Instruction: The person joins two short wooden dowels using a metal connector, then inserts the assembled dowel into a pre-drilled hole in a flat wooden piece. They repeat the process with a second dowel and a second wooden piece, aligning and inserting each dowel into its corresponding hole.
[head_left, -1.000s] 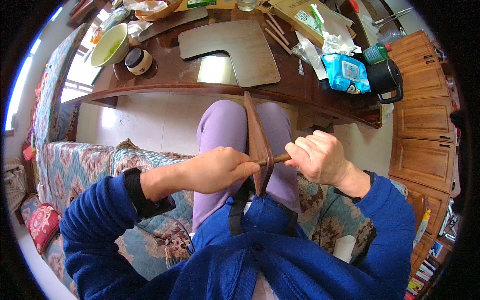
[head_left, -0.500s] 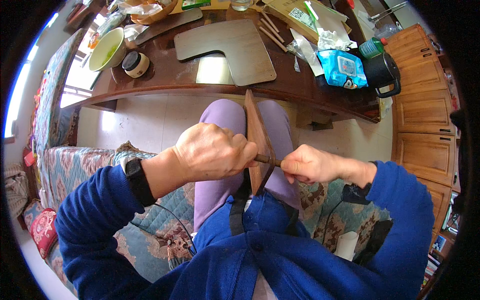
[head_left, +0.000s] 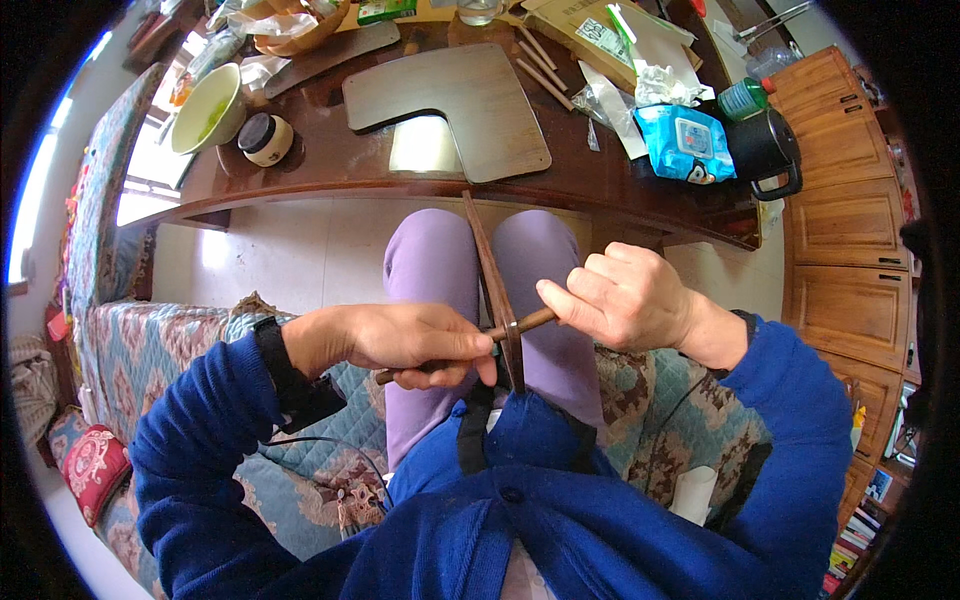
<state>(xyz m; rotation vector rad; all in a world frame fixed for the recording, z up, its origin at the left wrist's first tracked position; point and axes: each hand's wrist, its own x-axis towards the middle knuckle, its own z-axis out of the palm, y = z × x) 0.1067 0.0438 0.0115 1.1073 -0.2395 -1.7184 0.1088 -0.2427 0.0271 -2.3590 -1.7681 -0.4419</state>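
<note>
A thin brown wooden board (head_left: 489,262) stands nearly edge-on above my lap, its far end pointing at the table. Through it, close to its near end, runs a round wooden rod (head_left: 535,320), which slopes up to the right. My left hand (head_left: 405,335) holds the rod just left of the board, with thumb on top and fingers beneath; the rod's left end sticks out past the palm. My right hand (head_left: 630,298) is closed round the rod's right end, thumb along it, and hides that tip.
On the dark table (head_left: 330,180) ahead lie an L-shaped wooden panel (head_left: 490,110) and several loose rods (head_left: 545,82). A bowl (head_left: 210,108) and a dark-lidded jar (head_left: 266,139) stand left. Blue wipes (head_left: 688,143) and a black mug (head_left: 765,150) stand right. A patterned sofa (head_left: 180,325) surrounds me.
The board has turned from showing its broad face to nearly edge-on. My right hand has risen, tilting the rod. The left hand has gone from a fist to a flatter grip.
</note>
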